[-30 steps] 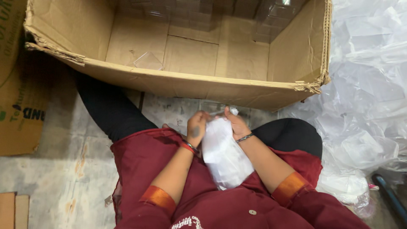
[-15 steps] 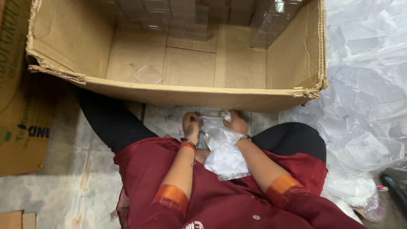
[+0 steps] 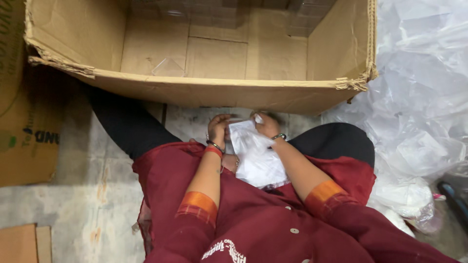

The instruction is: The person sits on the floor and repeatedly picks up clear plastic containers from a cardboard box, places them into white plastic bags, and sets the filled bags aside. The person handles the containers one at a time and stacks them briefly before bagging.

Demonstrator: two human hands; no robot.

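Note:
I sit on the floor in a maroon garment, legs apart, with a clear plastic bag holding something white (image 3: 256,156) lying in my lap. My left hand (image 3: 218,127) grips the bag's top left edge, bangles on the wrist. My right hand (image 3: 267,125) pinches the bag's top right corner, a bracelet on that wrist. Both hands sit close together just below the near wall of a large open cardboard box (image 3: 204,90).
Rows of clear plastic items (image 3: 214,12) line the far side of the box's floor. A heap of crumpled clear plastic bags (image 3: 419,97) lies to the right. Flattened cardboard (image 3: 24,107) rests on the stone floor at left, with another piece (image 3: 22,243) at bottom left.
The bag has gone from upright and puffed to flatter in my lap. My hands have shifted toward its top edge, and the view has tilted a little.

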